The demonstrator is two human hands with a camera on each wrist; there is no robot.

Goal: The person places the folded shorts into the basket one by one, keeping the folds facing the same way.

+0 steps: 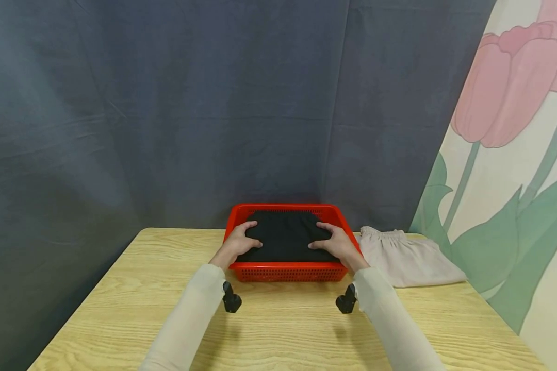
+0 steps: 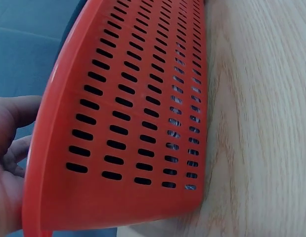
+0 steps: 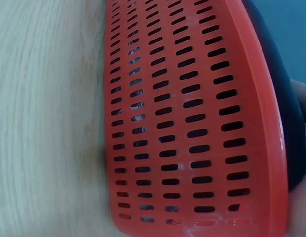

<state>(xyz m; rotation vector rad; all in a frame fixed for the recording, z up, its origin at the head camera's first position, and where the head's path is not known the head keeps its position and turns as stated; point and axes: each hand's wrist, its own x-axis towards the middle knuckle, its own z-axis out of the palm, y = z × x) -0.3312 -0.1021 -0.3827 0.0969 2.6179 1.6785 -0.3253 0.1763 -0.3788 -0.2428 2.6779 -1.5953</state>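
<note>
A folded black cloth (image 1: 288,239) lies in a red plastic basket (image 1: 291,272) with slotted sides. On the cloth's left side rests my left hand (image 1: 239,241), thumb and index finger spread over its top. My right hand (image 1: 336,245) lies the same way on the right side. Beyond the rim, the left wrist view shows part of the left hand (image 2: 9,158). In the right wrist view the black cloth (image 3: 279,94) bulges above the rim, with the right hand (image 3: 301,202) partly hidden behind it. Through the lower slots, something pale shows inside the basket.
A folded beige garment (image 1: 408,257) with a gathered waistband lies right of the basket on the wooden table (image 1: 288,330). A dark curtain (image 1: 204,113) hangs behind. The wall (image 1: 515,206) at right bears painted tulips.
</note>
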